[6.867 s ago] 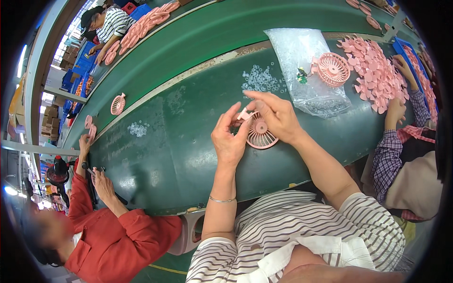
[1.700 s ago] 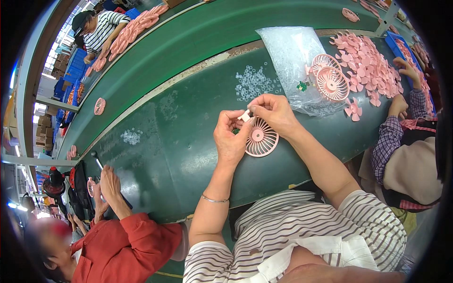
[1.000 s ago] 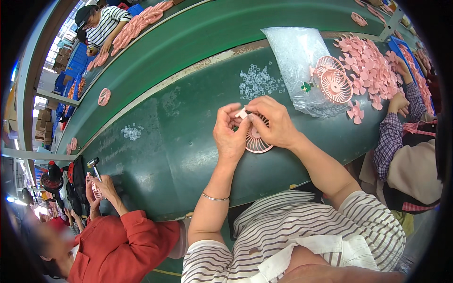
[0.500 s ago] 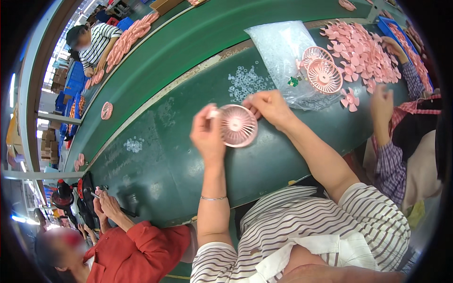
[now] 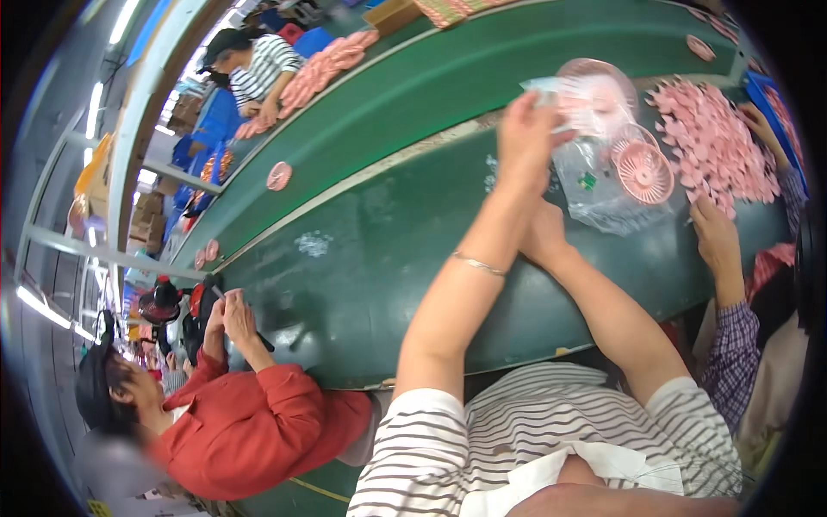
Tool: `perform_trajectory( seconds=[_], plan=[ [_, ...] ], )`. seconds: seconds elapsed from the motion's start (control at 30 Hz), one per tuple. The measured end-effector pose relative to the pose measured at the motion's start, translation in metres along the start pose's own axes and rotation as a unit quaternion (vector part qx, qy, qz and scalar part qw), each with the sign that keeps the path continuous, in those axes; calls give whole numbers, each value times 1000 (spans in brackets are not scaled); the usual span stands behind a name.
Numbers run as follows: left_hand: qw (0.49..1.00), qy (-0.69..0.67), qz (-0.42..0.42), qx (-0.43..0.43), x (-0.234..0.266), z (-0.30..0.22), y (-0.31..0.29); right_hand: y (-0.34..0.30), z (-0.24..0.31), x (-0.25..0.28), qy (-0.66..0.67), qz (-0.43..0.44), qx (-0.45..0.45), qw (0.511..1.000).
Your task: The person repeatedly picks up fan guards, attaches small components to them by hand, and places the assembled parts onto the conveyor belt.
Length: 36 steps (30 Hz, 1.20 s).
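Observation:
My left hand [image 5: 527, 142] reaches across to the far right, closed on a round pink fan housing [image 5: 599, 90] with radial ribs. The housing is smeared by motion and hangs over the clear plastic bag. Behind my left wrist lies my right hand [image 5: 547, 234], low over the green table; its fingers are hidden. Close by, a few small clear rings [image 5: 490, 177] show past my left forearm. On the bag [image 5: 594, 207] rest pink ribbed fan guards [image 5: 646, 172], overlapping, and a small green circuit board [image 5: 587, 181].
A heap of pink fan blades [image 5: 715, 142] lies to the right, with a co-worker's hand [image 5: 717, 233] at its near edge. More clear rings [image 5: 314, 244] sit left on the table. Beyond runs a green conveyor belt [image 5: 388, 112] carrying pink parts. A red-sleeved co-worker [image 5: 267, 414] works at left.
My left hand has swung right and away from me with the fan housing, crossing over my right hand. The whole view has shifted, so more of the left side shows.

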<state>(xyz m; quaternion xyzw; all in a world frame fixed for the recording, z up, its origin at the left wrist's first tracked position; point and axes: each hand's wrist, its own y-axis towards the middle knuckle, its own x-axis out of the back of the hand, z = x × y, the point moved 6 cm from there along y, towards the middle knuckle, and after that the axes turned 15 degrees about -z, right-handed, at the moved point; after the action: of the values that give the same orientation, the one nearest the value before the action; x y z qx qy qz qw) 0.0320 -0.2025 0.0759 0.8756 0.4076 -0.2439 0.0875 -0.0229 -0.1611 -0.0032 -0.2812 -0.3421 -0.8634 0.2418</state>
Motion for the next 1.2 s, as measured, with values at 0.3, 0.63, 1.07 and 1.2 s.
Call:
perform_trajectory(
  seconds=[0.3,0.63,1.07,1.2],
  plan=[
    [801,412,-309,-306,217,-84,124,1,20,12,96,-105,46,989],
    [527,649,-451,-313,415,-173,187,14,-13,19,141,-106,-42,983],
    [379,795,-227,-417,332,-169,176,11,-12,21,224,-105,-128,960],
    [437,796,-32,-418,188,-134,48,9,-28,19,239,-138,-116,954]
  ],
)
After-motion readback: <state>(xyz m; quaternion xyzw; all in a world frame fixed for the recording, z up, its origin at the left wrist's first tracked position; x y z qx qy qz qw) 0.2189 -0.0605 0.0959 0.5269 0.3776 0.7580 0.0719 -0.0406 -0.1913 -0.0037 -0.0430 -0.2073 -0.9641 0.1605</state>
